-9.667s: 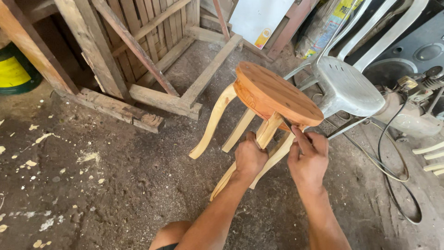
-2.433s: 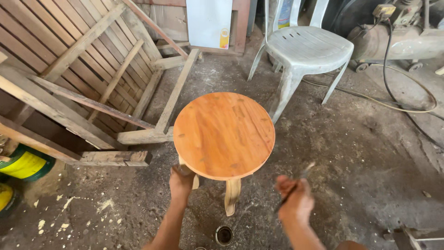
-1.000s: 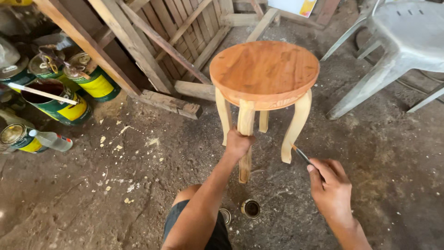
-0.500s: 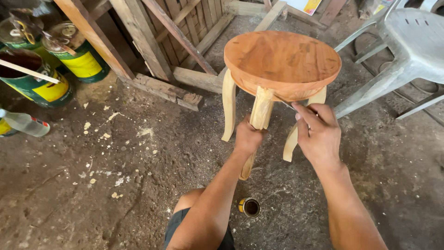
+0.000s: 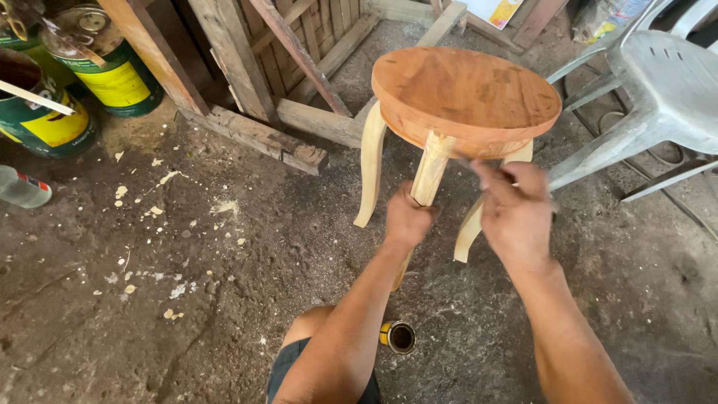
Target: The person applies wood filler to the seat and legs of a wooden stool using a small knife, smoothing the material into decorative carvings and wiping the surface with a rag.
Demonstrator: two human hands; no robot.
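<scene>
A small wooden stool (image 5: pixel 464 90) stands on the dirt floor, with a round orange-brown seat and pale curved legs. My left hand (image 5: pixel 407 217) is closed around the near leg (image 5: pixel 430 168), just under the seat. My right hand (image 5: pixel 516 213) is raised to the seat's front rim, fingers pinched on a thin brush. Only the brush's dark tip (image 5: pixel 470 161) shows at my fingertips, against the rim's lower edge. A small open tin (image 5: pixel 399 337) sits on the floor beside my knee (image 5: pixel 314 337).
Green and yellow paint cans (image 5: pixel 112 71) stand at the far left, one holding a stir stick. A plastic bottle (image 5: pixel 21 187) lies nearby. Wooden pallets and beams (image 5: pixel 254 82) lean behind the stool. A grey plastic chair (image 5: pixel 666 82) is at the right. Wood chips litter the floor.
My right hand has lifted with the brush from beside the stool up to the seat's front rim. My left hand keeps its hold on the near leg. The view has shifted left.
</scene>
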